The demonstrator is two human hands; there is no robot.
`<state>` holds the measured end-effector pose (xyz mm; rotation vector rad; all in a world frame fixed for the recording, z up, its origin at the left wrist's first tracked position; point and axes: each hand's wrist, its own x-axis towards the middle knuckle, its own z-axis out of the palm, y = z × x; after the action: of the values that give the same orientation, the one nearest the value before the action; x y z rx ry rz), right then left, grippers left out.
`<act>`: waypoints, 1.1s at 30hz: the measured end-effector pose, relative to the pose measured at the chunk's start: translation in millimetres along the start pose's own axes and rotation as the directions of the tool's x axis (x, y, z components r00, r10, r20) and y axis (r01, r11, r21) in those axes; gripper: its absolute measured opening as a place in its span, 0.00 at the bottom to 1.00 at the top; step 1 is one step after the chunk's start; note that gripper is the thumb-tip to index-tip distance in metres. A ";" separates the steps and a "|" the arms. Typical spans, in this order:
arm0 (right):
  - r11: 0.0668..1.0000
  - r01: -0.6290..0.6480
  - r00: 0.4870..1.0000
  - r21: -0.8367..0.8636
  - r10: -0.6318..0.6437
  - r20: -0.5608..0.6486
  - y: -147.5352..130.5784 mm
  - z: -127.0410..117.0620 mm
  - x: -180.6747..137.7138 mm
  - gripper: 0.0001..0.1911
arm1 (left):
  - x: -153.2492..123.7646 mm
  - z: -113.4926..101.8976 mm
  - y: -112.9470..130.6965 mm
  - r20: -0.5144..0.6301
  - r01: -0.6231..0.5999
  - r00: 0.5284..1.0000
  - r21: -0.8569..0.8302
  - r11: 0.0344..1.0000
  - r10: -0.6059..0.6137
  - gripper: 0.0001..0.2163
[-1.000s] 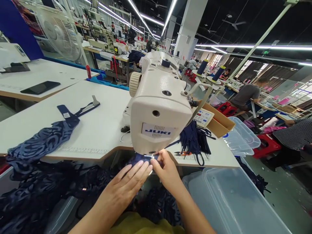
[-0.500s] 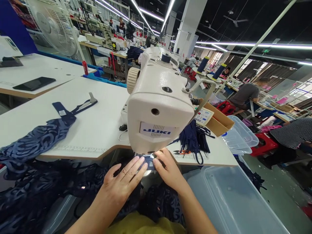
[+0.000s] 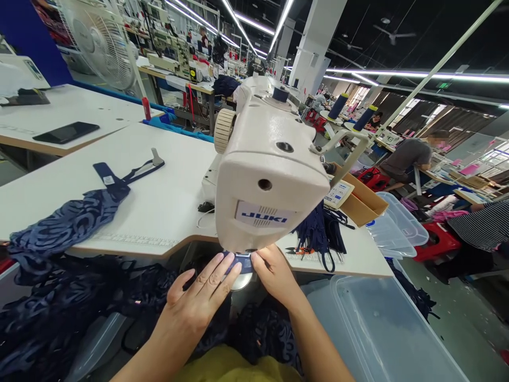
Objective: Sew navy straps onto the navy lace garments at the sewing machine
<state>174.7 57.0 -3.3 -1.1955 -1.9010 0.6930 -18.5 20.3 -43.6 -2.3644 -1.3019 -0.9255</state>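
Left hand: the bare left hand (image 3: 199, 300) is laid pretty flat, fingers out straight, tips on the fabric and not curled around it
Right hand: the bare right hand (image 3: 274, 273) has its thumb right at the fabric's other edge; the fingers are partly tucked out of sight, so honestly can't tell if it's pinching
Fabric: small dark-blue cloth piece (image 3: 244, 266), sitting under the head of the bulky off-white JUKI sewing machine (image 3: 270, 180), between both hands
Just below it: a shiny, rounded silver metal plate (image 3: 240, 283)
Right of the machine: a messy bunch of thin navy fabric straps (image 3: 314, 228), plus orange-handled snips (image 3: 304, 251) near the table edge
Left side: a blue swirl-patterned garment (image 3: 79, 215), draped over the edge of the white tabletop (image 3: 170, 196)
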 end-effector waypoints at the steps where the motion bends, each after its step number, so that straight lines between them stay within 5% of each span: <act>1: 1.000 0.005 1.000 0.002 -0.005 0.000 0.2 0.1 0.2 0.13 | 0.7 -0.8 0.5 -0.004 -0.004 1.000 0.011 1.000 0.004 0.27; 33: 1.000 -0.017 1.000 0.004 0.017 -0.004 0.9 5.7 -1.1 0.11 | -1.1 -4.2 -4.9 -0.005 0.034 0.999 -0.083 0.996 -0.035 0.25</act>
<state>170.7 56.2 -7.5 -1.2115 -1.8873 0.7029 -24.6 20.1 -41.4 -2.4054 -1.3306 -1.0153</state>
